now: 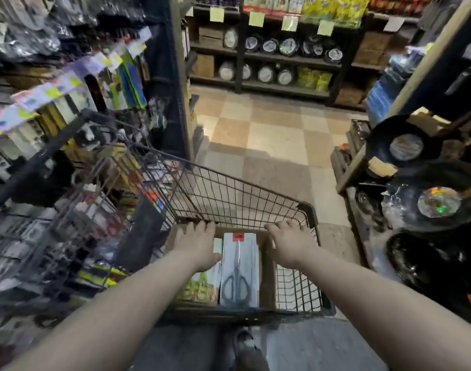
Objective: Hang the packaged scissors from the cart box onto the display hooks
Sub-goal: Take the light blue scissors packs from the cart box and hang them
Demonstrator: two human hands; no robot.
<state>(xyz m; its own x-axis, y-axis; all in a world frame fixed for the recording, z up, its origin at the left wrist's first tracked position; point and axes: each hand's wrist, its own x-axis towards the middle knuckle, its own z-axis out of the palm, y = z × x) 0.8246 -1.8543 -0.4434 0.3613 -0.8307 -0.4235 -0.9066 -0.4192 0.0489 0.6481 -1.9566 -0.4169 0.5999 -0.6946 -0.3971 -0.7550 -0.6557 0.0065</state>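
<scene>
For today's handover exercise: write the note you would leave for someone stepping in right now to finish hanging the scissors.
Left hand: fingers curled over the far rim of the box, holding no pack.
Right hand: the same on the right side.
Packaged scissors: lying in the box inside the cart.
Display racks: to the left, blurred.
Done: nothing visibly hung.
Left: lift the packs and hook them.

No text is legible on the blurred shelf tags (256, 18) or packaging.
</scene>
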